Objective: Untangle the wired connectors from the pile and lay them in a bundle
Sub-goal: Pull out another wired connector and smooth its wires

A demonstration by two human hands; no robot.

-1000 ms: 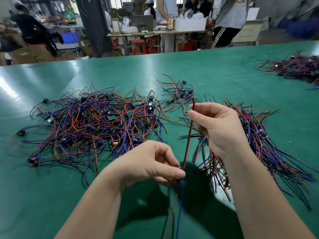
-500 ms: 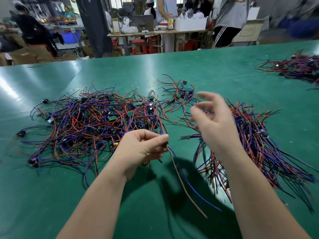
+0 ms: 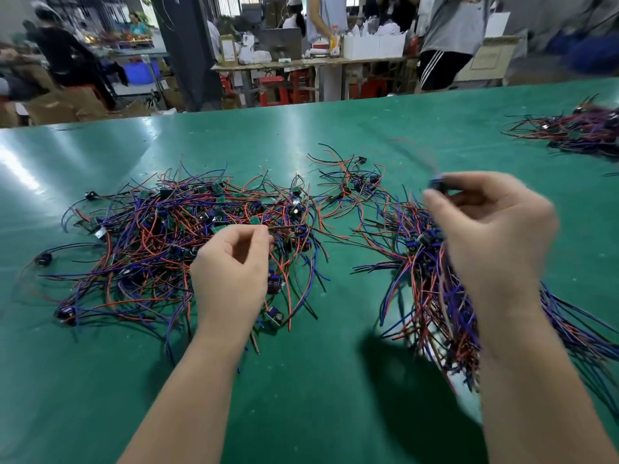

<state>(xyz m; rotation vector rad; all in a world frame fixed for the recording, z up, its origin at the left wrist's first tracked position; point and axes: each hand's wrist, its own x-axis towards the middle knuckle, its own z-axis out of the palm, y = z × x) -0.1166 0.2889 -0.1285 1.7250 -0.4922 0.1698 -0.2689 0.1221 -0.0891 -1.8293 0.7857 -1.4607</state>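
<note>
The left hand (image 3: pixel 234 269) hangs over the near right edge of the tangled pile (image 3: pixel 174 242), fingers curled with thumb and forefinger pinched close together at the tips; whether a wire sits between them cannot be told. The right hand (image 3: pixel 492 229) is raised over the bundle (image 3: pixel 435 296) and blurred; its fingertips grip a small dark connector (image 3: pixel 437 183) at the upper left of the hand, and a faint, smeared wire trails up and away from it. The other fingers of that hand are loosely bent.

The pile, a loose spread of red, blue and black wires with small green boards and black connectors, lies on the green table (image 3: pixel 301 396) to the left and centre. The bundle lies to the right, its wires roughly aligned and running toward the near right corner, partly under the right forearm. A smaller cluster (image 3: pixel 351 182) sits between pile and bundle, farther back. A second heap of wires (image 3: pixel 579 132) lies at the far right edge, well apart.
</note>
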